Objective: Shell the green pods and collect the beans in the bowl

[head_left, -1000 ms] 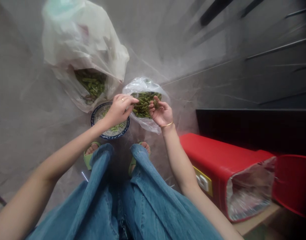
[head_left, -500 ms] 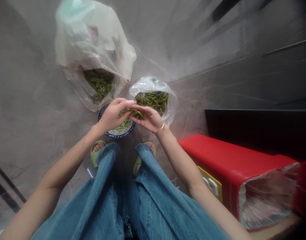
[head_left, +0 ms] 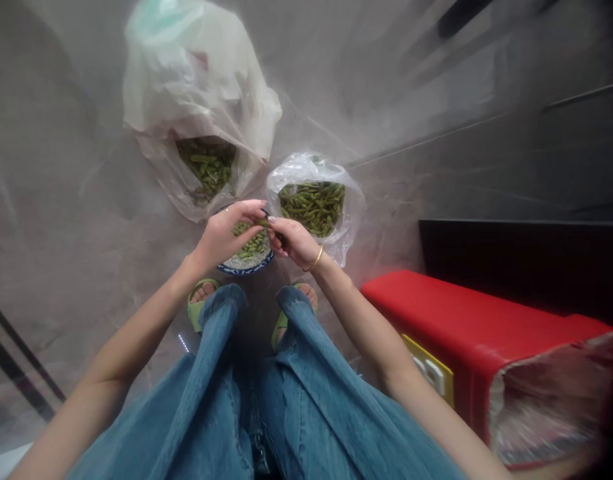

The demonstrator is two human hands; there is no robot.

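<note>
My left hand and my right hand meet above a blue-rimmed bowl on the floor. Both pinch the same green bean pod between their fingertips. The bowl holds shelled green beans. Just beyond my right hand sits a clear plastic bag of green pods. A larger white plastic bag with more green pods stands behind the bowl on the left.
My legs in blue jeans and feet in green sandals are below the bowl. A red bin lined with plastic lies at the right. Grey tiled floor surrounds everything; a dark cabinet is at the far right.
My right hand left the clear bag with a pod and came back toward the bowl. My left hand joined it, and both now pinch the pod over the bowl.
</note>
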